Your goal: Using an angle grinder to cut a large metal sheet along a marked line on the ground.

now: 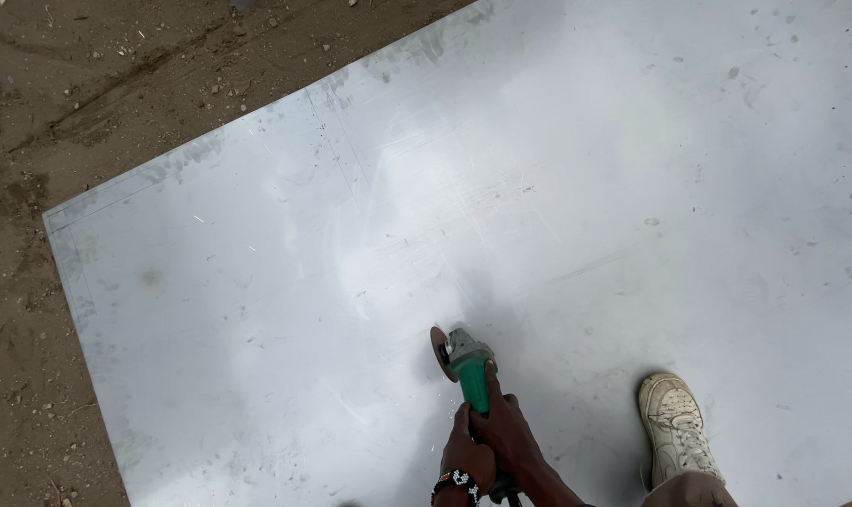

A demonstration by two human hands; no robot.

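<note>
Large metal sheet (539,188) lies flat on bare dirt ground (116,75), filling most of the view. One white shoe (675,427) planted on it, near right. Green angle grinder (471,366) at near centre, its disc (438,352) on edge and touching the sheet. Right hand (509,430) clenched around the grinder body; left hand (467,455), beaded wristband (456,483), fingers wrapped just behind it. A few sparks show by the disc. Judgement: keep both hands firm, disc upright, foot well off the line.
</note>
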